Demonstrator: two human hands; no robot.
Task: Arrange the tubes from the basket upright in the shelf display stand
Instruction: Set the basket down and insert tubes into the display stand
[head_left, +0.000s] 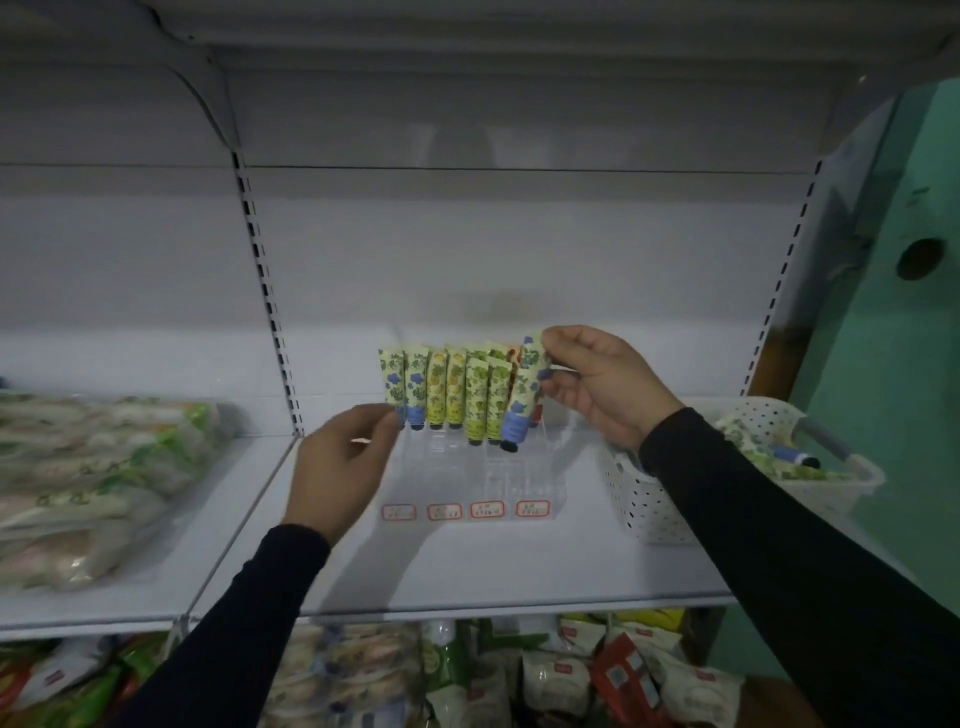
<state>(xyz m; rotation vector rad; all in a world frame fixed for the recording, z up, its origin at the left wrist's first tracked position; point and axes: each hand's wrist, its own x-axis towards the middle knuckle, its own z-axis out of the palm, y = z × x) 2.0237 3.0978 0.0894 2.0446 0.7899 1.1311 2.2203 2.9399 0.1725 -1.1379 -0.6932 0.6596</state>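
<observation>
The right hand (597, 387) pinches a blue-capped tube (522, 402) near its crimped top, cap hanging below and slightly left of the fingers over the clear stand (498, 467)'s right slots, while the relaxed left hand (340, 462) holds nothing.

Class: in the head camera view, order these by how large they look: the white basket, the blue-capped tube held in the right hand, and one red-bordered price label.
1. White basket, partly hidden by the right arm.
2. Blue-capped tube in the right hand.
3. Red-bordered price label.
</observation>
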